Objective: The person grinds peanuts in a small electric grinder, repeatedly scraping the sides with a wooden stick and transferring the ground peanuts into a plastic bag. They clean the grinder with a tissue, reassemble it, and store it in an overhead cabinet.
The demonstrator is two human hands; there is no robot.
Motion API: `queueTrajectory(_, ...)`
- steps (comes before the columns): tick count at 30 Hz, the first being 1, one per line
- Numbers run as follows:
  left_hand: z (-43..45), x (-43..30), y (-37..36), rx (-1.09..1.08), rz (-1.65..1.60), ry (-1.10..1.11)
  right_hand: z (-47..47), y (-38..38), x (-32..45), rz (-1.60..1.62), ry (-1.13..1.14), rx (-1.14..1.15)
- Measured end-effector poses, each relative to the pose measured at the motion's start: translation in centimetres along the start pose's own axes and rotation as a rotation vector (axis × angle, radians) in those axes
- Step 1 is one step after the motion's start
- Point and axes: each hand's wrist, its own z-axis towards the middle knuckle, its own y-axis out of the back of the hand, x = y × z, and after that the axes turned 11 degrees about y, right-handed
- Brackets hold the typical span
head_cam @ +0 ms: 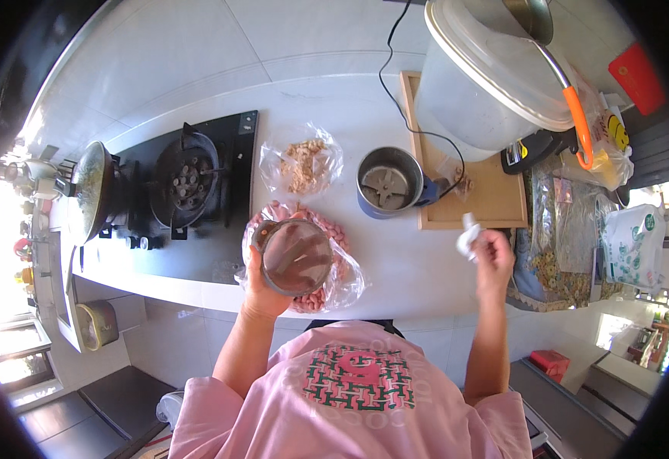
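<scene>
My left hand point(265, 295) grips a round, see-through brownish lid point(297, 257) by its rim. It is above a clear plastic bag point(350, 287) of pink-skinned peanuts point(334, 232) on the counter. A crumpled white tissue point(470, 240) is pinched in the fingers of my right hand point(496, 255), raised near the front of the wooden tray. Between and beyond my hands stands an uncovered electric grinder point(390, 186), its metal cup showing a blade at the bottom. Behind the peanuts, another clear bag point(271, 169) lies open with coarse tan crumbs point(305, 163) in it.
A gas hob point(196, 183) with a wok point(90, 192) is on the left. The grinder's black cord point(389, 74) runs back to the wall. A large lidded plastic bucket point(455, 109) stands on the wooden tray point(472, 215). An orange-handled ladle point(576, 123) rests over it.
</scene>
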Motion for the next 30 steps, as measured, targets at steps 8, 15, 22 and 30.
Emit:
queueTrajectory(8,0.6,2.8,-2.8,-0.048,0.177,-0.03,-3.5,-15.0,12.4,0.346,0.369,0.385)
queueTrajectory(15,-2.2,2.1,0.5,-0.3,0.423,-0.156,-4.4,-17.2,11.4,0.163,0.594,0.571)
queueTrajectory(22,-2.9,2.1,-0.1,-0.309,0.48,-0.341,-5.4,-19.7,11.1,0.028,0.656,0.604)
queueTrajectory(30,-2.2,1.3,-0.8,-0.331,0.894,-0.485,-6.6,-20.0,9.7,-0.003,0.706,0.692)
